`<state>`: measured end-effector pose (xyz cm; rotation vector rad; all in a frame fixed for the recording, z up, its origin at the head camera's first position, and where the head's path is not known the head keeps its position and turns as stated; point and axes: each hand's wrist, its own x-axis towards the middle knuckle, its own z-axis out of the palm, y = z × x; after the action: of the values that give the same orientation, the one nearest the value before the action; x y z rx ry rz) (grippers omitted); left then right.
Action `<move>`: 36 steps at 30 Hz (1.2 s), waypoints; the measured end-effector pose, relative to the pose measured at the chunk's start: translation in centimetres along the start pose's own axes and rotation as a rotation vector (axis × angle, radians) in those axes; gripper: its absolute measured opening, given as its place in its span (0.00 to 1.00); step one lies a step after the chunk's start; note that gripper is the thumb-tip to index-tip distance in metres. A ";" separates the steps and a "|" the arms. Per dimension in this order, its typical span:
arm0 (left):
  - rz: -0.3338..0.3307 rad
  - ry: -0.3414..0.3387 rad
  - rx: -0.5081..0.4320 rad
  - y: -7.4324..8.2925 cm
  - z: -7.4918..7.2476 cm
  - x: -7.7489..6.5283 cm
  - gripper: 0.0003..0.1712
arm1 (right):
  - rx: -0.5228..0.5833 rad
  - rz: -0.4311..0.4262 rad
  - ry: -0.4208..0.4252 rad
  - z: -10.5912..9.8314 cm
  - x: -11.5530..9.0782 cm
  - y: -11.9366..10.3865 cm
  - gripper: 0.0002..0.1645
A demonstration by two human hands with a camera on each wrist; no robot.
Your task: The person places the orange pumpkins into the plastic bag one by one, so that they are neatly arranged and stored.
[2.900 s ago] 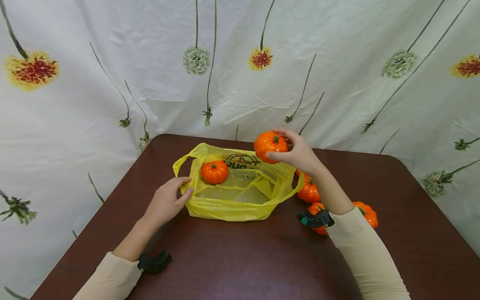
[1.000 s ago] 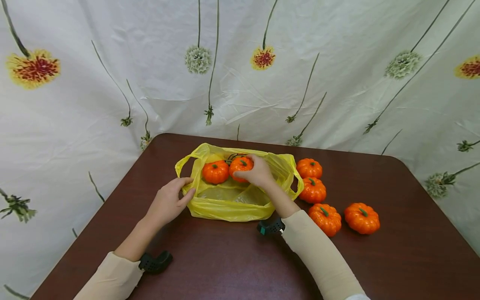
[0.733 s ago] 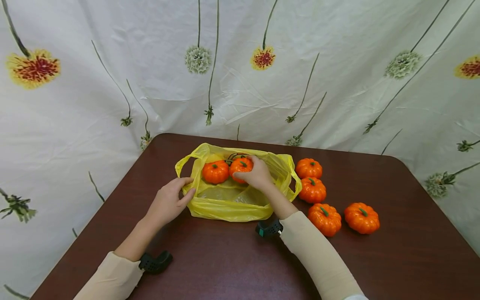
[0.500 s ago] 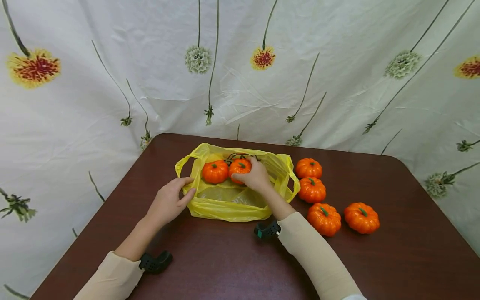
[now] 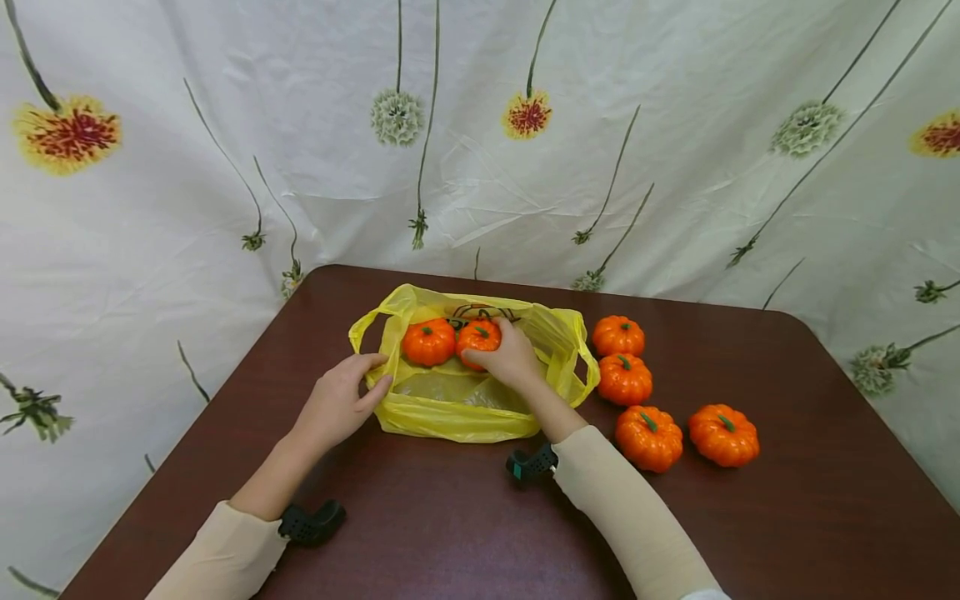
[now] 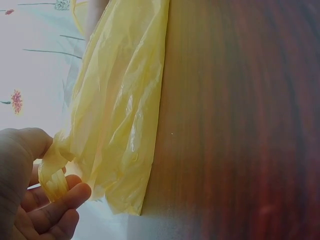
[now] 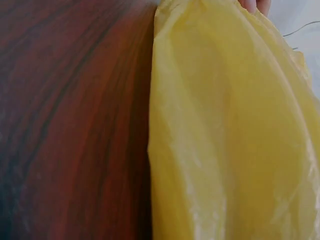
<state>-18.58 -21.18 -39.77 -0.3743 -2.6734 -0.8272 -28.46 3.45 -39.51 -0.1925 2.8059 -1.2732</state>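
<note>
A yellow plastic bag point(image 5: 453, 423) stands with its mouth spread wide in the head view. My left hand point(image 5: 339, 402) holds its left side; in the left wrist view, thumb and curled fingers point(image 6: 55, 210) grip the bunched bag handle point(image 6: 52, 180). Inside the bag, my right hand point(image 5: 513, 357) grips a small orange toy pumpkin point(image 5: 477, 336) from its right side. A second pumpkin point(image 5: 429, 342) sits beside it at the bag's left end. In the right wrist view the bag wall point(image 7: 225, 125) hides the right hand and its pumpkin.
Right of the bag, several orange pumpkins rest on the dark wooden table point(image 5: 442, 517): a back one point(image 5: 618, 336), one just in front point(image 5: 625, 380), a nearer one point(image 5: 649, 439) and one farther right point(image 5: 724, 436). A flowered white cloth point(image 5: 465, 167) hangs behind.
My right hand has carried its pumpkin from above the bag's back right rim down into the bag, then slightly left against the other pumpkin. The left hand stays at the bag's left side.
</note>
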 end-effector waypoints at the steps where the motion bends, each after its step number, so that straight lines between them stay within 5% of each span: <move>1: -0.002 -0.002 0.000 0.0 0.0 0.0 0.21 | -0.012 0.002 0.001 0.1 0.1 0.1 0.51; 12: -0.017 -0.014 -0.007 -0.1 0.1 -0.1 0.21 | -0.029 -0.016 0.006 -0.1 -0.1 0.5 0.53; 25: -0.032 -0.019 0.005 -0.1 0.0 0.0 0.22 | 0.116 -0.052 -0.040 -4.9 -2.2 -0.9 0.39; 36: -0.036 -0.006 0.002 -0.2 -0.1 -0.1 0.22 | 0.107 -0.149 -0.106 -8.3 -5.1 -0.5 0.37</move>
<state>-18.56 -21.39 -39.78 -0.3290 -2.6935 -0.8355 -24.23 9.95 -33.70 -0.4576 2.6696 -1.3942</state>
